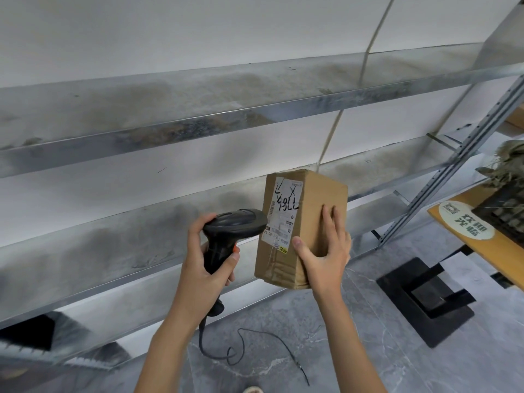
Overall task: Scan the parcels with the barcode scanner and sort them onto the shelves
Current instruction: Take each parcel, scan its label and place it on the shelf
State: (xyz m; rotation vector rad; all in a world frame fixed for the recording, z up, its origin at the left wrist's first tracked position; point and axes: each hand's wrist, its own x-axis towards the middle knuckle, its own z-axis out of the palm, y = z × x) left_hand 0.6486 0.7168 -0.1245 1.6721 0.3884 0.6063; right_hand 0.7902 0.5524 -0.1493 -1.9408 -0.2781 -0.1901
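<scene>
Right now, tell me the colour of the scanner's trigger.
Orange, against the black barcode scanner, just beside the left hand. The head view shows it best.

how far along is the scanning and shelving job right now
Done: nothing visibly shelved; the metal shelves in view hold no parcels. In hand: the left hand grips the barcode scanner, its head up against the label of the cardboard parcel, which the right hand holds up. Left: placing this parcel on a shelf; other parcels aren't in view.
</scene>
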